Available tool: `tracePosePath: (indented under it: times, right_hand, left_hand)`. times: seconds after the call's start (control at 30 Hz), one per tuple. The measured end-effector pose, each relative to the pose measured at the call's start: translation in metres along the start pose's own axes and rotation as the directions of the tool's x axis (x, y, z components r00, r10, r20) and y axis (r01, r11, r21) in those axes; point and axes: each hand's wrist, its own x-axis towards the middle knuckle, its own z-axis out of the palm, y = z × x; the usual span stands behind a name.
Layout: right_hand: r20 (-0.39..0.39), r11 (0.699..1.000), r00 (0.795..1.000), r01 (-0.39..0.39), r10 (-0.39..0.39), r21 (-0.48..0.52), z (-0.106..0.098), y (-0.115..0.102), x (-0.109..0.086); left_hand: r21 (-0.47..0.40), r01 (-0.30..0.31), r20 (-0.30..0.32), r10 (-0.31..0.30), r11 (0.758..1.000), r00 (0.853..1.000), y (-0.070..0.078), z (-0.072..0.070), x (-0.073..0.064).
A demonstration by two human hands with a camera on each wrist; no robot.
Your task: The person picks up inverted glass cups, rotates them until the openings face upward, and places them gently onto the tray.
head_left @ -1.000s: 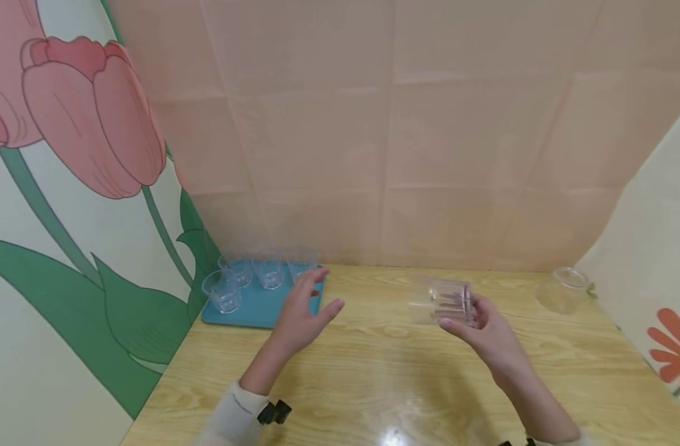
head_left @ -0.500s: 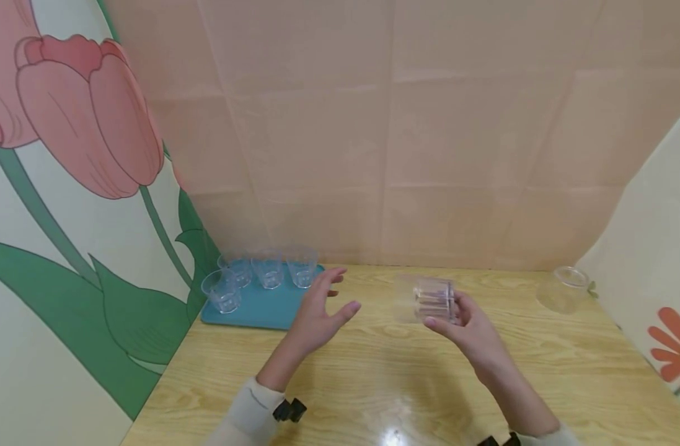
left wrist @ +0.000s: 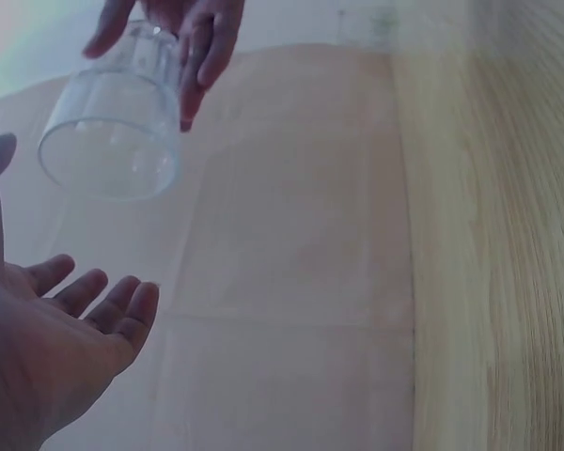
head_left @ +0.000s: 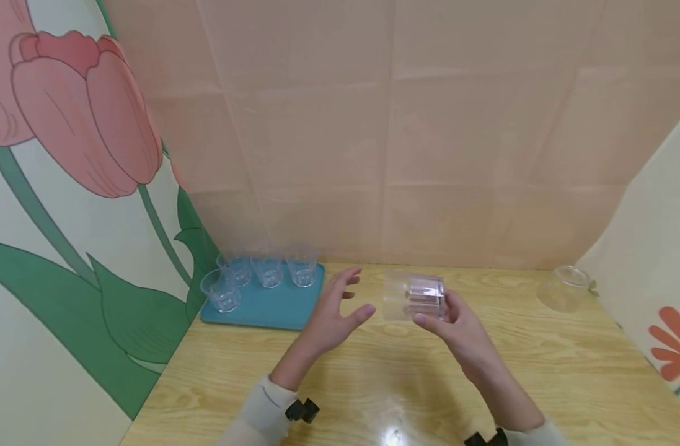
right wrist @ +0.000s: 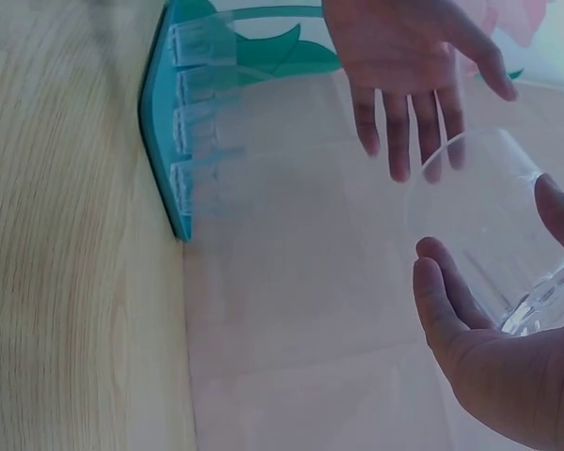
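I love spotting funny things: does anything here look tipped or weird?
The clear cup in the right hand: it is held sideways in the air, while four cups stand upright on the blue tray.

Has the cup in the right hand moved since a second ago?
Yes: in the head view, the held cup has moved left, nearer the blue tray.

Five clear cups (head_left: 424, 296), one blue tray (head_left: 261, 310), one jar (head_left: 563, 292), one table (head_left: 373, 384).

We've got a clear, smooth, glossy cup (head_left: 423, 296) in the R hand (head_left: 459, 334), glass or plastic unclear; same w/ other cups (head_left: 269, 272) L of the L hand (head_left: 328, 316). Their tray (head_left: 261, 310): smooth, matt-ish plastic. Tabletop (head_left: 551, 353) below both hands: glossy wood-grain. Backdrop (head_left: 445, 148) beyond: creased, matt.
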Motion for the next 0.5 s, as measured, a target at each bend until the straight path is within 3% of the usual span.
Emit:
tracePosePath:
  times: [0.27, 0.5]
  right_hand:
    - [0.035, 0.999, 0.999, 0.013, -0.015, 0.04, 0.009, 0.001, 0.003]
    - [0.096, 0.979, 0.993, 0.05, -0.07, 0.195, 0.017, 0.003, 0.005]
  left_hand:
    - [-0.045, 0.017, 0.068, -0.014, 0.999, 0.998, 0.005, 0.007, 0.001]
    - [-0.115, -0.017, 0.101, 0.029, 0.993, 0.994, 0.006, 0.014, 0.004]
